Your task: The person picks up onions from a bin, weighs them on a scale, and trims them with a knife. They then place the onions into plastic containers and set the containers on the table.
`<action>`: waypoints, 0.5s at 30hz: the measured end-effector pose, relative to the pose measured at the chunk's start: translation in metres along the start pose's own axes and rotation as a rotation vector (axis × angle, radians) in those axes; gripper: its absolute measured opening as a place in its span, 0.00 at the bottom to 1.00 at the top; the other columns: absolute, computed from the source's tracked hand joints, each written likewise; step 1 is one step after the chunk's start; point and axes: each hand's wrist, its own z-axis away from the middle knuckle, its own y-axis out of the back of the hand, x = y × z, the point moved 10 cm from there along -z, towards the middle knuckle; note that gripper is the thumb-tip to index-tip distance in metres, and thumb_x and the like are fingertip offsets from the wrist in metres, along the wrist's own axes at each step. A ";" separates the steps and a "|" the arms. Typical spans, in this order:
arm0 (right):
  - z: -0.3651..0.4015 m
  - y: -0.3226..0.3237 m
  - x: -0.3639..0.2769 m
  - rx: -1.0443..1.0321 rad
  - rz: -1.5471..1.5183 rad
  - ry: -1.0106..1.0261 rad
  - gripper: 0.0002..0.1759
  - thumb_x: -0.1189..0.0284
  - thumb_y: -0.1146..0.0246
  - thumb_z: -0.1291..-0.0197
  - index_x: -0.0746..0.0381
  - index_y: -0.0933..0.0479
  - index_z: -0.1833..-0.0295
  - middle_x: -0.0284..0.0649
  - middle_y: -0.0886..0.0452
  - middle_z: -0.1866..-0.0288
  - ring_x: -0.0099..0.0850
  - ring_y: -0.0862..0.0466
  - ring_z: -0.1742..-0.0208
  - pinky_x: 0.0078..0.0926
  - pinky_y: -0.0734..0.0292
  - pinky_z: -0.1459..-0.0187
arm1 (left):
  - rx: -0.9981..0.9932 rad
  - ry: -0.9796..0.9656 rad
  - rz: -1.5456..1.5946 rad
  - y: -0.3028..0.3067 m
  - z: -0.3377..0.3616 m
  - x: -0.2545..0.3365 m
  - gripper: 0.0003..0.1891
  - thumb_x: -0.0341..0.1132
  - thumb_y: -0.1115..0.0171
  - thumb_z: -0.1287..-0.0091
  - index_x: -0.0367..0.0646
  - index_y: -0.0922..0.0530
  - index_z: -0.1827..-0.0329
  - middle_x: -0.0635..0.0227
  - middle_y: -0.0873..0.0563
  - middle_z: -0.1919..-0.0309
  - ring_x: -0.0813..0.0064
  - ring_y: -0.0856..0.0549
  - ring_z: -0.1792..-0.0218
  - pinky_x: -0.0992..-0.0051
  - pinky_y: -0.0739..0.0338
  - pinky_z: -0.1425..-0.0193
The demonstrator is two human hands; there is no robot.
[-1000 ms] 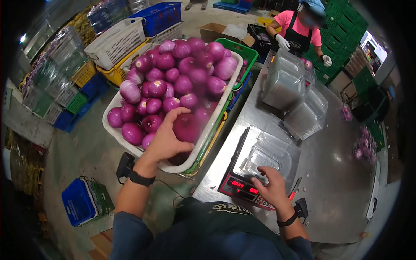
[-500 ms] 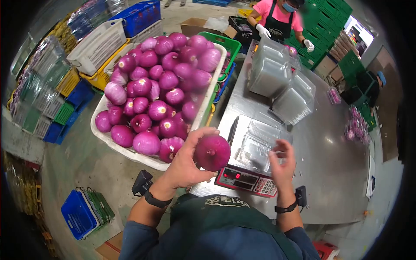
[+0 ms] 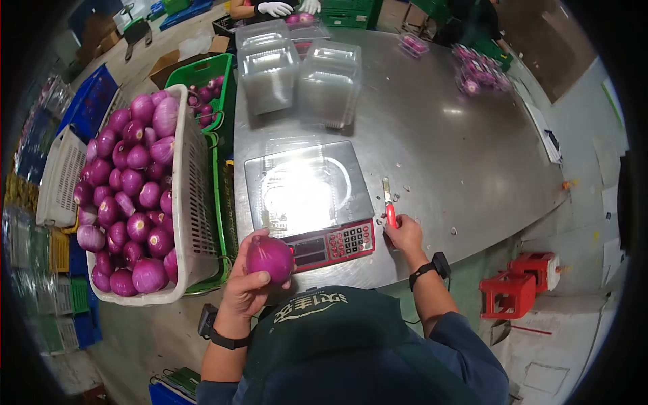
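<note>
My left hand (image 3: pixel 244 287) is wrapped round a peeled red onion (image 3: pixel 270 260), held up in front of the apron, beside the scale's lower left corner. On the steel table, my right hand (image 3: pixel 407 236) has its fingers closed at the end of the red handle of a small knife (image 3: pixel 390 214), whose blade points away from me. Between the hands sits a red digital scale (image 3: pixel 331 246). A clear plastic container (image 3: pixel 273 179) lies on its platform, partly lost in bright glare. Bits of onion trimmings are scattered around the knife.
A white crate (image 3: pixel 182 196) piled with red onions stands left of the table (image 3: pixel 432 155); a green crate (image 3: pixel 226 88) is behind it. Stacks of clear containers (image 3: pixel 329 84) rise beyond the scale. Packed onions (image 3: pixel 479 71) lie far right. A co-worker's gloved hands (image 3: pixel 275 9) show at the back.
My view has swung right. My right hand has moved from above the scale to the knife on the table. The left hand still holds the onion, now lower beside the scale.
</note>
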 end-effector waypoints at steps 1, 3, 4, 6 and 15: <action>0.000 -0.001 0.002 0.002 -0.008 -0.008 0.26 0.56 0.27 0.47 0.65 0.17 0.49 0.56 0.12 0.54 0.55 0.12 0.51 0.48 0.17 0.47 | -0.003 0.007 -0.008 -0.002 -0.003 -0.005 0.46 0.25 0.24 0.47 0.46 0.37 0.23 0.53 0.22 0.41 0.50 0.14 0.46 0.57 0.11 0.53; 0.000 0.005 -0.014 0.048 0.088 0.152 0.25 0.62 0.31 0.50 0.64 0.16 0.46 0.53 0.11 0.60 0.55 0.11 0.55 0.45 0.15 0.51 | 0.054 0.036 -0.152 -0.002 -0.008 -0.015 0.43 0.28 0.23 0.42 0.47 0.36 0.23 0.56 0.21 0.41 0.55 0.14 0.45 0.59 0.11 0.56; 0.002 0.007 -0.015 0.037 0.116 0.136 0.22 0.65 0.33 0.50 0.64 0.17 0.50 0.55 0.12 0.63 0.54 0.11 0.58 0.45 0.17 0.53 | 0.067 0.040 -0.211 -0.006 -0.009 -0.016 0.43 0.27 0.21 0.43 0.48 0.33 0.24 0.60 0.21 0.40 0.63 0.15 0.43 0.62 0.13 0.48; -0.001 0.014 -0.007 0.023 -0.072 0.086 0.19 0.66 0.34 0.49 0.64 0.19 0.52 0.53 0.14 0.65 0.51 0.12 0.61 0.44 0.18 0.56 | 0.056 -0.029 -0.293 -0.009 -0.015 -0.021 0.43 0.27 0.20 0.45 0.48 0.32 0.25 0.62 0.20 0.39 0.65 0.15 0.43 0.64 0.15 0.43; 0.138 0.126 -0.197 -0.046 -0.583 0.882 0.19 0.79 0.34 0.49 0.63 0.20 0.48 0.46 0.16 0.63 0.48 0.13 0.62 0.41 0.17 0.60 | 0.021 -0.100 -0.610 -0.055 -0.025 -0.031 0.45 0.25 0.16 0.50 0.45 0.30 0.27 0.66 0.17 0.41 0.73 0.17 0.40 0.70 0.22 0.33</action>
